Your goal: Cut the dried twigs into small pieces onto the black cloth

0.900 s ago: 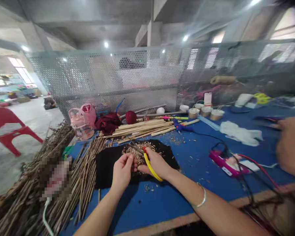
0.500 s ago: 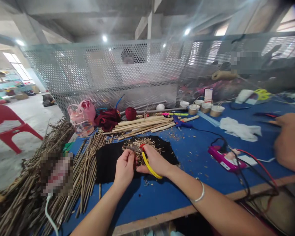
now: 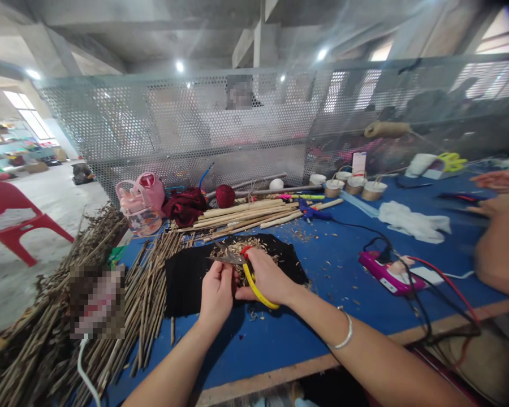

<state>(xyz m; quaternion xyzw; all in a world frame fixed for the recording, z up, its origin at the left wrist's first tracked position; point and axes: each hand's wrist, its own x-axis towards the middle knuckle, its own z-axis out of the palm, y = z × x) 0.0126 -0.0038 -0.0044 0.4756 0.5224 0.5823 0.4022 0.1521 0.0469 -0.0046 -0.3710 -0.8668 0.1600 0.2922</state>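
My right hand (image 3: pixel 268 277) is closed around the yellow-and-red handles of a pair of scissors (image 3: pixel 254 285). The dark blades stand apart and point left, just above my left hand (image 3: pixel 218 288). That hand is pinched closed beneath the blades; whatever its fingers hold is too small and hidden to name. Under both hands lies a black cloth (image 3: pixel 182 282) on the blue tabletop. Short cut pieces of dry stem (image 3: pixel 254 244) are heaped on the cloth, partly hidden by my hands.
Thin dry sticks (image 3: pixel 152 299) lie left of the cloth, pale peeled sticks (image 3: pixel 241 215) behind it. A blue glue gun (image 3: pixel 311 210), a magenta device with cables (image 3: pixel 384 277), white gloves (image 3: pixel 413 220) and small cups (image 3: pixel 373 190) stand farther right. Another person's arm (image 3: pixel 503 243) reaches in there.
The scissor blades have spread apart over my left hand. At the right, the other person's second hand has come into view. My hands stay in nearly the same place.
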